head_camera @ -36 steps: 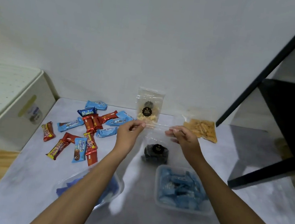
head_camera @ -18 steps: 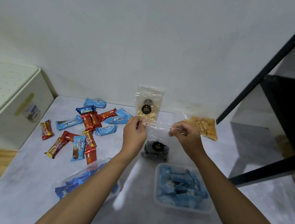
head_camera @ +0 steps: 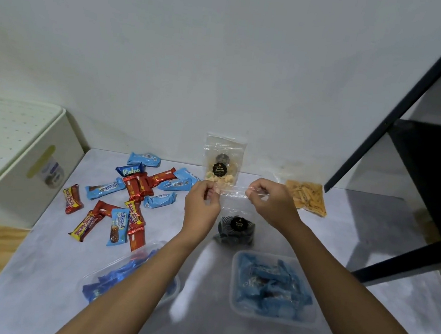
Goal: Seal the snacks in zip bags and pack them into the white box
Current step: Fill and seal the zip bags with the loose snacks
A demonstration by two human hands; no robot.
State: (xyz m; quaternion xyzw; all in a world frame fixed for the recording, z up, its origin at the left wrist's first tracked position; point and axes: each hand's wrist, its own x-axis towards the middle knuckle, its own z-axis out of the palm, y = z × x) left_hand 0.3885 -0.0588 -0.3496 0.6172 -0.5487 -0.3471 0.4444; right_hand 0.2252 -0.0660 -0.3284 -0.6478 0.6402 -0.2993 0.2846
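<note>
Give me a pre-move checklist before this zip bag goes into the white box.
1. Both hands on the bag top: ok. The left hand and right hand pinch the two ends of the zip bag.
2. Dark snacks inside: ok, sitting at the bottom.
3. Zip closed along its full length: cannot tell, the strip is too clear to read.
4. White box open: not ok, its perforated lid is on.
5. Path to the box: not ok, loose snack bars lie between.
</note>
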